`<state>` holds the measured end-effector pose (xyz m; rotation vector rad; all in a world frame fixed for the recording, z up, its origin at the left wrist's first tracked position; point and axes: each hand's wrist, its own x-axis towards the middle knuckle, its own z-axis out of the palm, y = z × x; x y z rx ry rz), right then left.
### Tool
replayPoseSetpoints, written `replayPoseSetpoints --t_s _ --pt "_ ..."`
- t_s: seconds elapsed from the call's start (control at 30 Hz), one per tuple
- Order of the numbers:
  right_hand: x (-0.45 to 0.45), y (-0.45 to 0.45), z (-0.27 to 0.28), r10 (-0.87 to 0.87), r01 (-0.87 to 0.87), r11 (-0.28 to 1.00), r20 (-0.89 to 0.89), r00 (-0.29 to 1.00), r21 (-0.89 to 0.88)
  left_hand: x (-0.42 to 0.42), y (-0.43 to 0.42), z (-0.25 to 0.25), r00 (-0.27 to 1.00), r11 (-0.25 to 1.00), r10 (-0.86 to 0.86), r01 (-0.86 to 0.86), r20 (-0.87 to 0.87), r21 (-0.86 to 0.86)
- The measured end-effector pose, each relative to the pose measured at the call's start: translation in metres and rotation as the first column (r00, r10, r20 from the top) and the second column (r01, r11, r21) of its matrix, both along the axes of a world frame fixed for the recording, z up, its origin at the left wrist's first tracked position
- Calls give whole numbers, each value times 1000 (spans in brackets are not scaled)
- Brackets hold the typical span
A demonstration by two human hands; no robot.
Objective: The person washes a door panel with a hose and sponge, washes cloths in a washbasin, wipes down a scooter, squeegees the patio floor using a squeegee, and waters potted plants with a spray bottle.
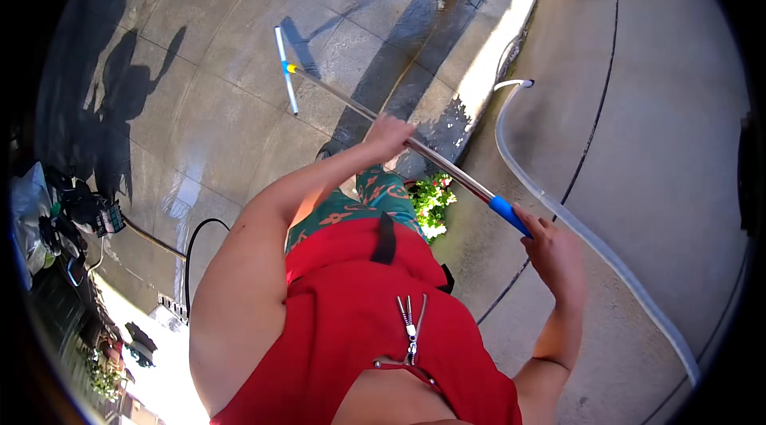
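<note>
A long-handled squeegee slants across the view, its narrow pale head at the upper left over the paving. A yellow and blue joint links head and metal pole. My left hand is closed around the middle of the pole. At the near end, my right hand grips the blue handle sleeve. Whether the blade touches the ground I cannot tell; its shadow falls beside it.
Tiled paving has wet dark patches. A raised kerb borders smooth concrete on the right, where a pale hose curves. A flowering plant is near my legs. Bags and dark items lie at left, beside a black hose.
</note>
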<state>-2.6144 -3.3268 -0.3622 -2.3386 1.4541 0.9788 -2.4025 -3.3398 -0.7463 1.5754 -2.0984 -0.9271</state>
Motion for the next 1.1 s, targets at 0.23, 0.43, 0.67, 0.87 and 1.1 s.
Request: replayPoseSetpoints --t_s 0.23,0.43,0.67,0.87,1.1 --pt "92 -65 -206 201 -277 960 580 790 45 171 44 -97 710 787 599 -608 370 -107" --pt "173 -114 -280 322 -363 929 632 705 -69 208 7 -113 480 548 692 -836 540 42" --pt "-36 -258 -168 -60 61 998 384 921 8 -17 -215 -77 850 867 493 -498 184 -20" --pt "-178 -267 -58 -265 332 902 255 930 -274 -268 -358 -5 964 975 221 -224 -150 -4" --pt "-194 -278 -40 -125 170 837 121 985 -520 -327 -416 32 976 987 59 -88 -212 -132"
